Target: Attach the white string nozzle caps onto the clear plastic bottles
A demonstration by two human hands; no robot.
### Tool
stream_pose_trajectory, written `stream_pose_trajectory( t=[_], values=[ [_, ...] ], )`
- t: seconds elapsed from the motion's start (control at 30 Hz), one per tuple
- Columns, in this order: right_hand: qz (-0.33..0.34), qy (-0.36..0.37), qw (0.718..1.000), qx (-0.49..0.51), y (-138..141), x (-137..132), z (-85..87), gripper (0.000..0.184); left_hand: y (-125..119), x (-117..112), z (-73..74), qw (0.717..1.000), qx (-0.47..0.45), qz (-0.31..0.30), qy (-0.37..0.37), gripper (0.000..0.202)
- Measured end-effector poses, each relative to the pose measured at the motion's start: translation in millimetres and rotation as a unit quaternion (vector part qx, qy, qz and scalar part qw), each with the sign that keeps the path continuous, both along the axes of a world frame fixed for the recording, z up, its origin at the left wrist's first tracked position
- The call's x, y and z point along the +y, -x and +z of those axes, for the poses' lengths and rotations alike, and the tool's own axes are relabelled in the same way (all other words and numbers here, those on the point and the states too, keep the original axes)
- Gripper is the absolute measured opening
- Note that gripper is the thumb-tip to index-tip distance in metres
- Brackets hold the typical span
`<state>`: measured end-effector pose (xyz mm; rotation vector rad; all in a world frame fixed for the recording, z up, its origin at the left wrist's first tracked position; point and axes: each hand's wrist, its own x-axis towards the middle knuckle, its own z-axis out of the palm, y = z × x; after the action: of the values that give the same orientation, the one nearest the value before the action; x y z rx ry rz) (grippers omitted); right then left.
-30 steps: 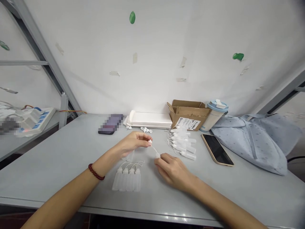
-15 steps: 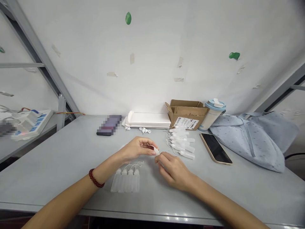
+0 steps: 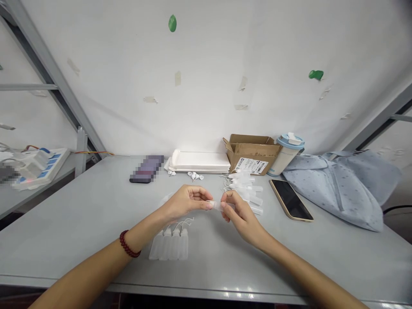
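Observation:
Above the middle of the grey table, a small translucent plastic squeeze bottle (image 3: 216, 205) lies level between my two hands. My left hand (image 3: 188, 201) pinches its white end with thumb and fingers. The thumb and forefinger of my right hand (image 3: 240, 216) grip the other end and hide much of it. In front of my left wrist, several similar bottles (image 3: 170, 245) with curved white strips at their tops lie side by side. Behind my right hand, more bottles (image 3: 244, 186) lie in a loose row, partly covered. Small white caps (image 3: 195, 176) sit farther back.
Along the wall stand a stack of white boards or boxes (image 3: 202, 161), an open cardboard box (image 3: 252, 156) and a lidded cup (image 3: 286, 159). A phone (image 3: 291, 200) and blue patterned fabric (image 3: 334, 189) lie to the right. A pixelated dark object (image 3: 146, 169) is at back left.
My right hand has moved up and to the right and turned, now pinching the far end of the bottle. More of the bottle shows between my hands. My left hand has barely moved.

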<state>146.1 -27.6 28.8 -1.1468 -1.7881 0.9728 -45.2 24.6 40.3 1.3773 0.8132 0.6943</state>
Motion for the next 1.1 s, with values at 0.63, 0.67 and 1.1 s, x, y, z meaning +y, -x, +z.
stream_pose_trajectory(
  t=[0.63,0.67,1.1],
  values=[
    [0.006,0.112,0.985,0.13,5.1,-0.1,-1.8,0.027,-6.8,-6.3,-3.6,0.998,0.002,0.044,-0.047,0.023],
    [0.003,0.087,0.99,0.107,5.2,-0.5,-3.1,0.025,-6.4,-6.2,-3.6,0.998,0.008,0.037,-0.042,0.024],
    [0.025,0.202,0.961,0.19,4.2,4.3,2.5,0.033,-5.8,-6.1,-8.7,0.998,-0.023,0.021,-0.056,0.031]
  ],
)
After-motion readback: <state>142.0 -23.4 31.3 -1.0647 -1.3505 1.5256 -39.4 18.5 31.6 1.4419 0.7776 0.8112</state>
